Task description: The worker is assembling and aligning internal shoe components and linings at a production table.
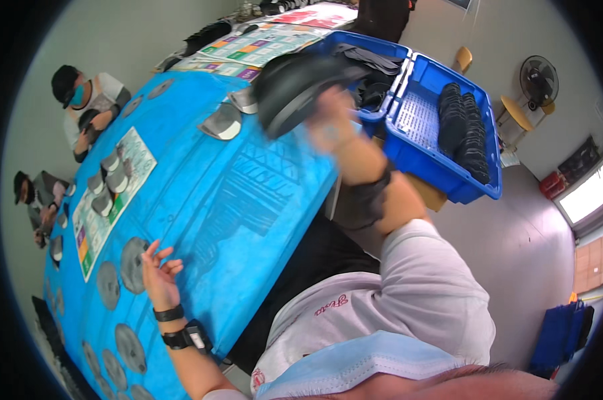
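My right hand [331, 120] is raised over the table's right side, closed on a black cap [291, 93] with a grey band along its lower edge. Both are smeared by motion, and the cap hides part of the fingers. Over the blue-covered table [268, 233], my left hand [161, 275] is open with its fingers apart and nothing in it. A flat grey oval piece [133, 265] lies right beside its fingers, and another grey oval piece [108, 285] lies to the left. Grey caps with white front edges [221, 123] rest just left of the black cap.
At the right stand two blue crates; the nearer crate [441, 167] holds rows of black curved pieces [463, 133]. Small grey caps [117, 179] sit on a printed sheet [138, 150]. Two people [91, 100] work across the table. A fan [539, 81] stands at the far right.
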Tool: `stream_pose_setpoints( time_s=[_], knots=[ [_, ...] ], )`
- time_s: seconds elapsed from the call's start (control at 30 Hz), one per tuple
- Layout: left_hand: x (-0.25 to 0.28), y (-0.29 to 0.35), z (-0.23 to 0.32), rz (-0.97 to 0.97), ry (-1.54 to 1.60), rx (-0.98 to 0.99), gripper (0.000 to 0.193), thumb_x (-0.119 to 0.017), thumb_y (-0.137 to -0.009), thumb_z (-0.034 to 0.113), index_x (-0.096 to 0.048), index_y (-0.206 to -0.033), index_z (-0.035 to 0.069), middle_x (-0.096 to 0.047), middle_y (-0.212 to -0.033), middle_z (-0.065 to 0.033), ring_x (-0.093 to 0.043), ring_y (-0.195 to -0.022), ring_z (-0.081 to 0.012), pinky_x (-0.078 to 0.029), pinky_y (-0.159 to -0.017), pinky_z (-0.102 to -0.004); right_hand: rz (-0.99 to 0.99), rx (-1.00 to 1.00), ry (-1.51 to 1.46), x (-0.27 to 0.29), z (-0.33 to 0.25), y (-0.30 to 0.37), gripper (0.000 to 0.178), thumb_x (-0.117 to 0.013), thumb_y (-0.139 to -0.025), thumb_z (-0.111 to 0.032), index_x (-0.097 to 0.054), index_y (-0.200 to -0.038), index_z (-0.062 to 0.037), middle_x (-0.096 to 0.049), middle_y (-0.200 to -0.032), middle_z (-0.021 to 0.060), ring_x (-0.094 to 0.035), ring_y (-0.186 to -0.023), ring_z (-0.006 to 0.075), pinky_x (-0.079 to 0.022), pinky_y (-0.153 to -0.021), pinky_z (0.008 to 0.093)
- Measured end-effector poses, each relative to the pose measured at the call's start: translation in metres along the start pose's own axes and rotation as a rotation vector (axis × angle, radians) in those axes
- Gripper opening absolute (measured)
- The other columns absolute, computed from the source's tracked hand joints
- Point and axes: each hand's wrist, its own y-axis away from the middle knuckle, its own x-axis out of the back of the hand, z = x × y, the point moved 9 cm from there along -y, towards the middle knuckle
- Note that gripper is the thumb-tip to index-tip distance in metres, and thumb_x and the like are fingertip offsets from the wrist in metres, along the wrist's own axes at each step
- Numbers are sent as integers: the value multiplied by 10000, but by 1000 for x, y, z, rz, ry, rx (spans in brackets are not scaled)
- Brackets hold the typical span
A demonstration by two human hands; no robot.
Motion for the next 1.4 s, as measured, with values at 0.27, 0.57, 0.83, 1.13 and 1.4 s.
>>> stream_pose_setpoints(
  time_s=[0.27,0.57,0.83,1.13,1.4],
  knots=[
    [32,-9,-13,137,-82,-5,461,-360,-862,436,-462,-1099,54,-526,-794,-43,-510,-613,-119,-429,-562,-226,732,-186,1248,265,-292,2,513,-723,-620,-327,-546,-968,5,-583,-870,82,-582,-752,189,-477,-637,308],
    [10,-12,7,219,-425,0,397,-369,-873,374,-479,-1090,61,-536,-777,-35,-498,-638,-104,-419,-590,-226,830,-834,1787,424,-274,68,900,-713,-521,-500,-428,-1040,177,-532,-1015,239,-561,-907,285,-445,-766,320],
    [-312,-3,15,-707,-768,-239,246,-433,-861,133,-487,-1077,29,-568,-804,-58,-522,-735,-102,-427,-671,-230,962,-845,2191,419,-266,82,1123,-647,-531,-608,-182,-1166,192,-482,-1059,286,-515,-978,334,-419,-811,344],
    [-516,88,-70,-1139,-770,-1094,366,-561,-739,143,-471,-1086,66,-482,-1123,-112,-468,-1011,-282,-371,-856,-369,879,-819,2223,424,-256,78,961,-632,-625,-508,-177,-1203,109,-393,-1145,253,-504,-950,387,-439,-764,415],
    [-543,93,-120,-1065,-891,-1150,459,-539,-752,147,-402,-1190,151,-411,-1221,-78,-351,-1155,-262,-239,-968,-424,572,-651,2437,415,-254,71,896,-738,-569,-173,-195,-1281,-132,-349,-1192,213,-507,-949,366,-452,-757,389]
  ],
)
